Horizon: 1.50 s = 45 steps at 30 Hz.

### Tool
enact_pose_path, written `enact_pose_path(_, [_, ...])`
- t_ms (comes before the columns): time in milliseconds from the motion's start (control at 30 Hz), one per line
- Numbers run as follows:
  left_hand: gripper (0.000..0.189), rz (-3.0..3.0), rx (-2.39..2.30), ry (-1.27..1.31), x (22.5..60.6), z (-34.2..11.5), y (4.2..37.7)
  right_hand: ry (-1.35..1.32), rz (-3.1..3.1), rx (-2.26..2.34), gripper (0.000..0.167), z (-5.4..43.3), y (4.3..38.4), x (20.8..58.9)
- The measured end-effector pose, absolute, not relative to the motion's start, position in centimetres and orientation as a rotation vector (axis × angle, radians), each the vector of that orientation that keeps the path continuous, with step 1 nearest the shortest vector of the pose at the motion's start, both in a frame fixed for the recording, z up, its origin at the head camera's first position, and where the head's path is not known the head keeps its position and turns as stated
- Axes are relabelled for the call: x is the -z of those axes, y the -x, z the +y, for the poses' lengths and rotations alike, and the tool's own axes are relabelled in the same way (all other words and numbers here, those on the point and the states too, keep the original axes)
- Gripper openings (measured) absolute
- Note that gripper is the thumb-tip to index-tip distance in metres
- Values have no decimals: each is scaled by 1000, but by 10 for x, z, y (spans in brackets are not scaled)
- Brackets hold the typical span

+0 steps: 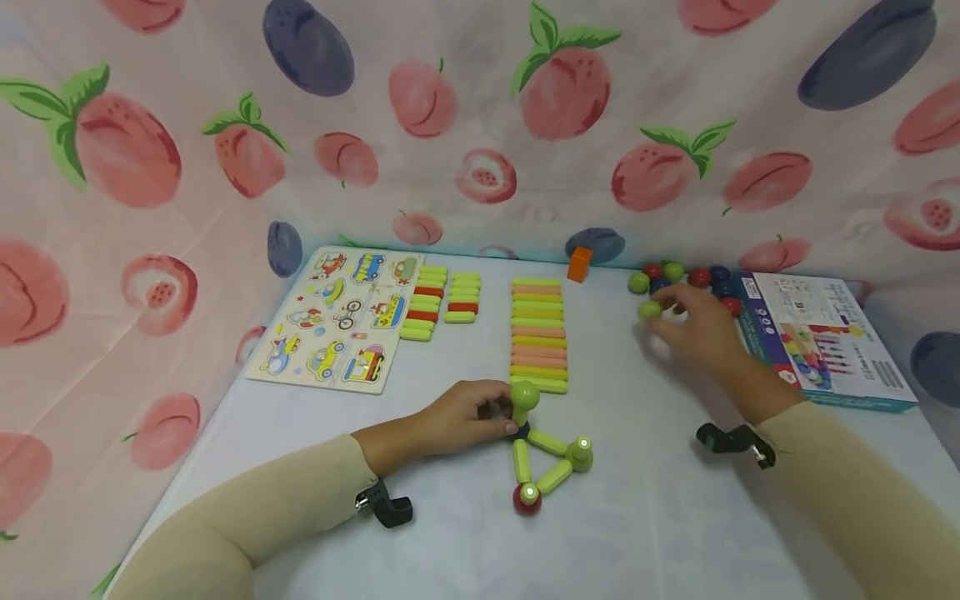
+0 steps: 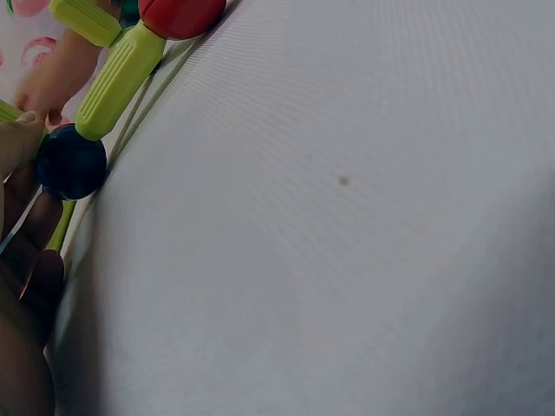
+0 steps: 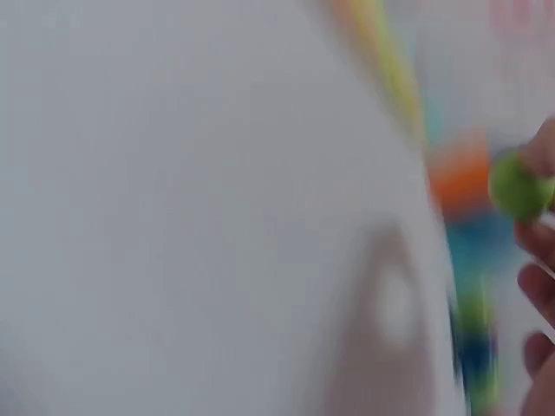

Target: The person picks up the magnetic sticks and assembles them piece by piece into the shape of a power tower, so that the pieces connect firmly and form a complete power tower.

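Note:
A triangle of green rods [image 1: 554, 477] joined by balls lies on the table in the head view. Its corners are a dark blue ball [image 2: 71, 162], a red ball [image 1: 527, 500] and a green ball [image 1: 580, 455], each with a rod standing on it. A green ball [image 1: 524, 396] caps the rod above the blue corner. My left hand [image 1: 468, 417] holds that corner, thumb and fingers around the blue ball. At the right, my right hand [image 1: 697, 329] pinches a loose green ball [image 3: 518, 185] between thumb and fingertips, raised above the table.
Coloured rods [image 1: 539, 333] lie in a column mid-table; shorter green and red rods [image 1: 462, 297] lie left of it. Beyond them is a picture puzzle board [image 1: 300, 379]. Several loose balls [image 1: 700, 277], a box [image 1: 847, 333] and an orange block [image 1: 579, 263] line the back.

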<state>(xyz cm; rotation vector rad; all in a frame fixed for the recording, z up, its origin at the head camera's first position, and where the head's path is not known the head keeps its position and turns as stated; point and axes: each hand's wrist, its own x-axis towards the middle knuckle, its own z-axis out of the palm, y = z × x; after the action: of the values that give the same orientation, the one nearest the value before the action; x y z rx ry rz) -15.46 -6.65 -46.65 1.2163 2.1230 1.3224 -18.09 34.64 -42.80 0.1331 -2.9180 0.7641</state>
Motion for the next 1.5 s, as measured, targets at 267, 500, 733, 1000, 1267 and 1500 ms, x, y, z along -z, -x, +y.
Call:
enact_pose_path(267, [28,2115,-1330,-1208,463,-65,155,-879,-2615,-1711,36,266,86,403])
enact_pose_path(500, [27,2134,-1316,-1168,463,-67,153,-1027,-2667,-1649,38,259,78,411])
enact_pose_path(733, [29,2134,-1297,-1176,464,-68,154,-879,-2844,-1409,53,264,68,429])
enact_pose_path(1000, [23,2266,-1147,-1148,457,-73,144,-678,-3070,-1012,32,249,64,444])
enact_pose_path(1267, [32,2438,-965,-1253,450,-58,102,-1106,-3042,-1226,35,243,126,445])
enact_pose_path(1500, [37,2492,-933,-1400,454,-44,78,-1316,-3003,-1481,33,235,140,448])
